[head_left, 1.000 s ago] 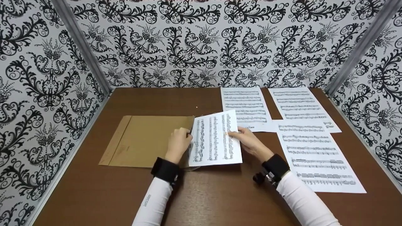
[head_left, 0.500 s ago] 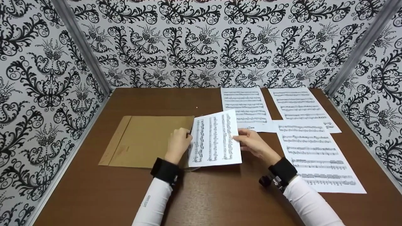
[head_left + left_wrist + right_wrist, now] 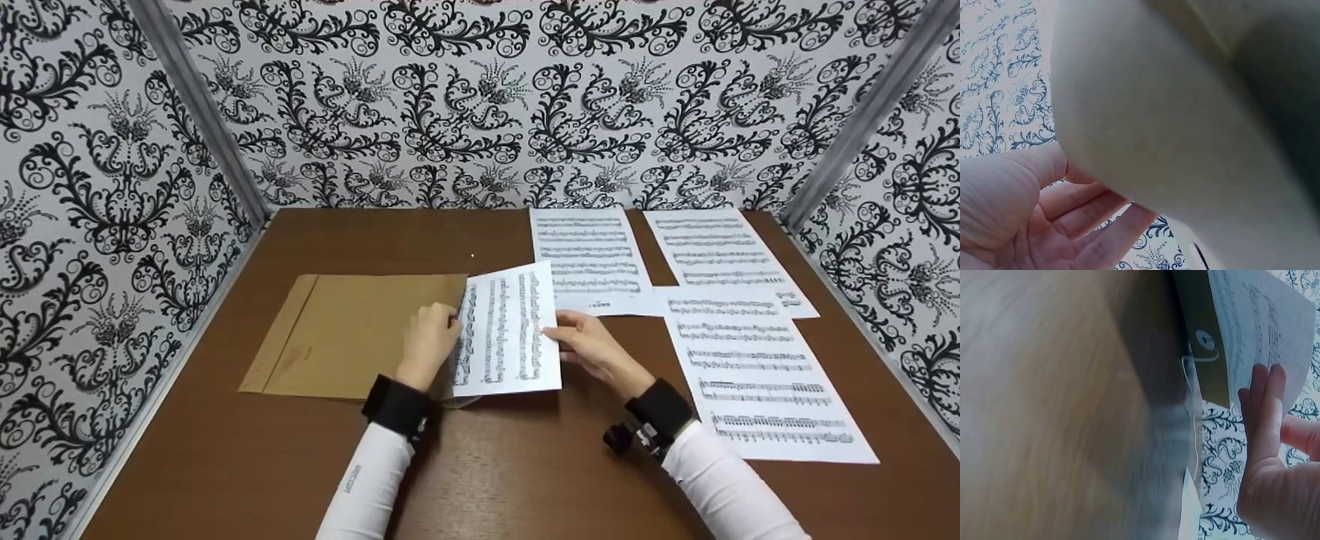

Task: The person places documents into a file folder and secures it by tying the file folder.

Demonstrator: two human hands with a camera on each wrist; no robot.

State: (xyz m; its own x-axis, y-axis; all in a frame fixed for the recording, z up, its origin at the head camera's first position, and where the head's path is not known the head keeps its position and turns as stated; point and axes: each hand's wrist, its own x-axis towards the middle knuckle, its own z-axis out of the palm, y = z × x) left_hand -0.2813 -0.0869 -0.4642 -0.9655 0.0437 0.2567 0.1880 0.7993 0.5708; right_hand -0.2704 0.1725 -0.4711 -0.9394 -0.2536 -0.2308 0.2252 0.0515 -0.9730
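Note:
A brown kraft envelope (image 3: 352,330) lies on the left half of the table. My left hand (image 3: 429,337) grips its right-hand, open edge from above. A page of sheet music (image 3: 517,322) stands partly inside that opening, tilted up, its left portion hidden in the envelope. On the page's outer edge, my right hand (image 3: 596,345) pinches with the thumb in front and fingers behind. The right wrist view shows the envelope's underside with a round button (image 3: 1204,340) and a string (image 3: 1195,439). Blurred brown paper (image 3: 1174,129) hides much of the left wrist view beside the left palm (image 3: 994,202).
Several printed music sheets lie to the right: one at the back (image 3: 589,244), one at the far right (image 3: 705,247), one nearer the front (image 3: 757,375). Their edges overlap. Patterned walls (image 3: 480,105) close in the brown table (image 3: 487,480) at the back and sides.
The page has slid left, a bit deeper into the envelope. My right hand shifted slightly along its edge, then moved left with it. My left hand stays on the envelope.

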